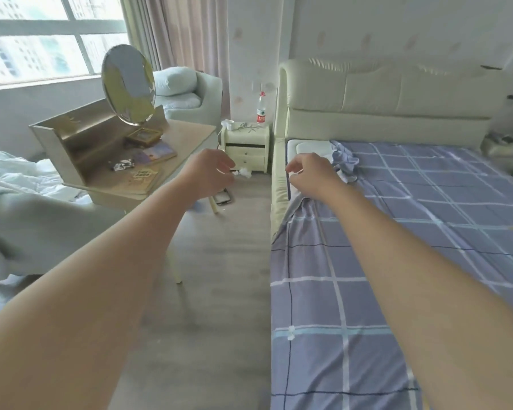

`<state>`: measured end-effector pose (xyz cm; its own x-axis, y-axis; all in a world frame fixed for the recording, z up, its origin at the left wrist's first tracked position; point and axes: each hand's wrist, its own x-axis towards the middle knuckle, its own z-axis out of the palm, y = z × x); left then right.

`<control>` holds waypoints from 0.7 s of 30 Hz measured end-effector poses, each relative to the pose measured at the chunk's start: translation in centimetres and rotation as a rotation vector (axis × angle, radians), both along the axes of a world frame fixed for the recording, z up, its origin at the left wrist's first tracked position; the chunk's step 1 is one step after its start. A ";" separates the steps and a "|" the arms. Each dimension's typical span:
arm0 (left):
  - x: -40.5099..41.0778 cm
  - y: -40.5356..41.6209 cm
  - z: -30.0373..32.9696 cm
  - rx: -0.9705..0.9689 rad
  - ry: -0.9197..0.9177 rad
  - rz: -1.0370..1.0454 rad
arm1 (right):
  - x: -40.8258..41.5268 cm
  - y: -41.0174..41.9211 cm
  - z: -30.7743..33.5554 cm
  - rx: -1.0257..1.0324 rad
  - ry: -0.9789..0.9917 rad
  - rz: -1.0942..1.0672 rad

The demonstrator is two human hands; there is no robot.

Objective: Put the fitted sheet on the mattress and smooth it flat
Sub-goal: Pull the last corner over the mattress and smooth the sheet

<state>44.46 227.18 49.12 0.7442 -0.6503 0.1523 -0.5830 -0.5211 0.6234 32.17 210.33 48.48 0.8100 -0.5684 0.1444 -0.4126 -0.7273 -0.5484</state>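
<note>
**Both hands raised beside the bed, fingers loosely curled, holding nothing**

The left hand [209, 174] is held out over the floor, left of the mattress [301, 147], with the fingers loosely bent and nothing visibly in them. The right hand [311, 176] is raised near the mattress's head-end left corner, fingers likewise relaxed and curled; no cloth is visibly gripped, though the underside of the fingers is hidden.

The fitted sheet [427, 208], purple-blue with a pale check, lies spread across most of the mattress and hangs down its left side. At the head-end left corner the sheet is not pulled on: white mattress shows bare there, and the sheet's edge sits bunched and wrinkled just right of the right hand.

Beyond that corner stands the cream padded headboard [391, 96]. Left of the mattress's head end is a small nightstand [246, 147] with a water bottle [260, 109] on top. Farther left stands a dressing table [125, 161] bearing an oval mirror [128, 84].
</note>
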 end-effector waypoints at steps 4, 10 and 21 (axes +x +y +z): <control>6.4 3.7 0.9 0.050 0.012 -0.028 | 5.1 4.1 -0.6 0.050 0.023 -0.026; 11.7 4.8 0.9 0.000 0.038 -0.056 | 9.9 5.4 -1.3 0.031 0.082 -0.063; 18.6 -2.9 -3.5 0.026 0.146 -0.121 | 15.4 -0.7 -4.9 0.123 0.128 -0.153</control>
